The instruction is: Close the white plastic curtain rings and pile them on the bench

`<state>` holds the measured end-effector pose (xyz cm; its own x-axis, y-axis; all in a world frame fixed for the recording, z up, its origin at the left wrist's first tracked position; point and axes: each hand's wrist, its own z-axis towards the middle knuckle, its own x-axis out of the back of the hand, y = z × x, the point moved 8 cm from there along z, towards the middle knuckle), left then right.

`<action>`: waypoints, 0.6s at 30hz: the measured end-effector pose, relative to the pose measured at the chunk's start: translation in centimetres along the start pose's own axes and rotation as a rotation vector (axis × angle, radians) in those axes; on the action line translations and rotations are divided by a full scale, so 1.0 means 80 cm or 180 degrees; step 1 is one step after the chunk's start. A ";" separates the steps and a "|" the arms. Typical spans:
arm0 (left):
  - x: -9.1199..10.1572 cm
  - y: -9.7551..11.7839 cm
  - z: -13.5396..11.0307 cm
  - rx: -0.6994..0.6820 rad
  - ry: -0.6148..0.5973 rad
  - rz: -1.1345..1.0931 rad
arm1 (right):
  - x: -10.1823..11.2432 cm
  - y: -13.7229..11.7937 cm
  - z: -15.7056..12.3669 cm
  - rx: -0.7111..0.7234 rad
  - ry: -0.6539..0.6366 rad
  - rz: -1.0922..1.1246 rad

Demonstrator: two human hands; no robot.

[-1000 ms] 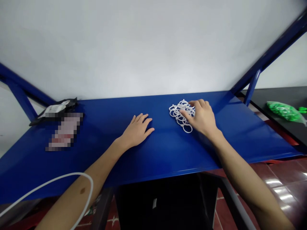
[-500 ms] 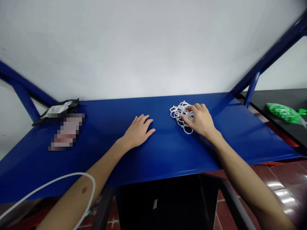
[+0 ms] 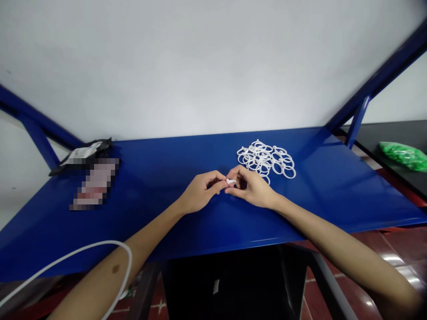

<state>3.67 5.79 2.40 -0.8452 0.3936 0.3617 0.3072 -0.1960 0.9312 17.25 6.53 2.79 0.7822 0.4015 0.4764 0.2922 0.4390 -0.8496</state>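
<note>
My left hand [image 3: 203,190] and my right hand [image 3: 248,186] meet over the middle of the blue table [image 3: 160,178]. Between their fingertips is a white plastic ring [image 3: 230,181], mostly hidden by the fingers. Both hands are closed in a pinch on it. Just behind and to the right of my right hand lies a loose pile of several thin white rings [image 3: 262,155], each with a small knob, some overlapping.
At the table's left lie a black plastic package [image 3: 83,153] with a white label and a blurred-out flat item [image 3: 95,184]. A white cable [image 3: 83,244] loops over my left forearm. Blue frame bars [image 3: 358,120] flank the table. A bag of green pieces [image 3: 402,155] lies at the right.
My right hand has come left from the pile with a white ring. My left hand has moved right and closed on it too. More of the pile now shows.
</note>
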 end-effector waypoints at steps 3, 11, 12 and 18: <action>-0.017 -0.006 -0.004 0.0212 -0.0649 -0.0482 | -0.013 0.006 0.000 -0.0302 -0.0515 0.0718; -0.032 0.017 -0.016 0.0019 -0.1161 -0.0667 | -0.030 -0.025 -0.009 0.0049 -0.0997 0.1241; -0.031 0.018 -0.016 -0.0023 -0.1108 -0.0646 | -0.028 -0.026 -0.009 0.0093 -0.0943 0.1206; 0.026 0.000 0.001 0.0054 0.0240 -0.0134 | 0.023 -0.020 0.001 0.0335 0.0193 -0.0106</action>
<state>1.96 6.71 3.19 -0.8879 0.3322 0.3182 0.2774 -0.1652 0.9464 18.21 6.65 5.02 0.8058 0.3374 0.4866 0.2615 0.5346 -0.8036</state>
